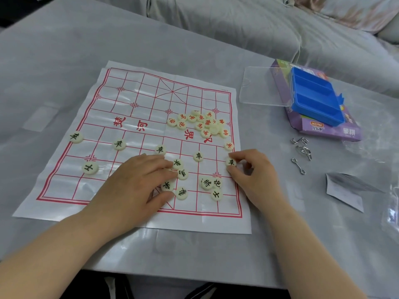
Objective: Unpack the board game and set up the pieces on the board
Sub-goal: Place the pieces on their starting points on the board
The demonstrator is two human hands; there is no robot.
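Note:
A paper xiangqi board point(129, 100) with red grid lines lies flat on the table. Several cream discs with black characters stand spread along the near half, such as one at the left edge point(76, 137). A heap of red-lettered discs point(205, 124) sits right of the board's middle. My left hand point(138, 182) rests flat on the board, its fingertips touching a cluster of black-lettered discs point(182, 174). My right hand point(252, 171) pinches one black-lettered disc point(231, 162) at the board's right edge. More black discs point(209, 183) lie between my hands.
The blue plastic tray point(315, 98) with its clear lid point(263, 87) sits on the purple game box point(328, 129) at the right. Metal wire puzzles point(302, 149) and a folded paper point(345, 190) lie nearer. A grey covered sofa runs behind the table.

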